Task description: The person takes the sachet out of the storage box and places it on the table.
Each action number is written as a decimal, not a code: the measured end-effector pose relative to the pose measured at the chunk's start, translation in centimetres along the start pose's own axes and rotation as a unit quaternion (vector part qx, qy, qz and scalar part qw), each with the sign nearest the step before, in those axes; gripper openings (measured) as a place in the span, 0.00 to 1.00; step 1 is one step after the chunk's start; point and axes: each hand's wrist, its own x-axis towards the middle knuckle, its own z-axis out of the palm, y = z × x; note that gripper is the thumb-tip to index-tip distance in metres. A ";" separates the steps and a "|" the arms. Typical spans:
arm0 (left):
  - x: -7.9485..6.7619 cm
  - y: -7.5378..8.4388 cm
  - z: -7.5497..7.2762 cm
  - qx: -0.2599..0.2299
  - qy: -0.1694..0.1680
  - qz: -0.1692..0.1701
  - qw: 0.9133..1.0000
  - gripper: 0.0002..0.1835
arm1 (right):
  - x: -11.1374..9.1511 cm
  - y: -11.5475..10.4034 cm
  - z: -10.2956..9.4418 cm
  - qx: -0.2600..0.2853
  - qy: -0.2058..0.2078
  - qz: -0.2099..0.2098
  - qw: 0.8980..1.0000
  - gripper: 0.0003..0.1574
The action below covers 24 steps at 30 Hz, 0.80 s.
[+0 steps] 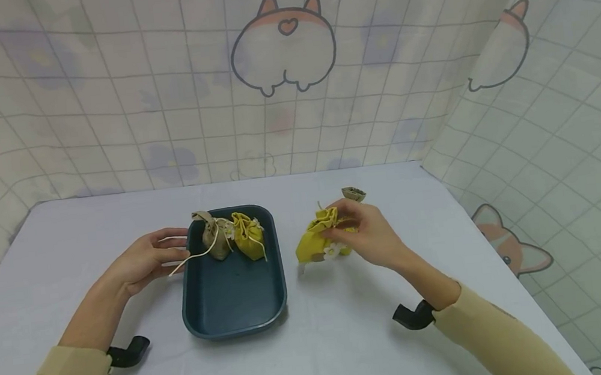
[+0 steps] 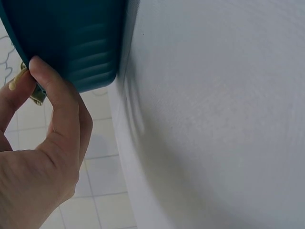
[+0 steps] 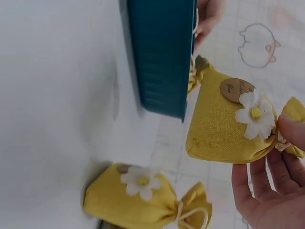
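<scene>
My right hand pinches a yellow drawstring pouch by its gathered neck, above the table. A white fabric flower and a round brown tag decorate its side. Directly below, a second yellow pouch with a similar flower lies on the table. My left hand rests its fingertips against the left wall of a dark teal tray, near the rim. Inside, at the far end, a beige-brown pouch sits beside a yellow pouch. The brown one's pale cord trails over the rim by the left hand.
The gathered top of another brown pouch shows behind my right hand; its body is hidden. A white cloth covers the table. Patterned sheets with cartoon corgis hang behind and at the right side.
</scene>
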 end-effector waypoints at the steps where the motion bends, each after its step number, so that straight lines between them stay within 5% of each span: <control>1: 0.0 0.0 0.0 0.000 0.000 0.000 1.000 0.38 | -0.2 0.2 -0.3 0.001 0.002 0.004 1.000 0.19; 16: -0.1 0.4 0.2 0.001 0.005 -0.005 1.000 0.39 | -1.9 2.6 -4.9 -0.050 0.019 0.041 0.998 0.16; 24: -0.1 0.3 0.2 -0.001 0.007 -0.009 1.000 0.39 | -2.5 4.2 -6.9 -0.067 -0.004 0.071 0.995 0.16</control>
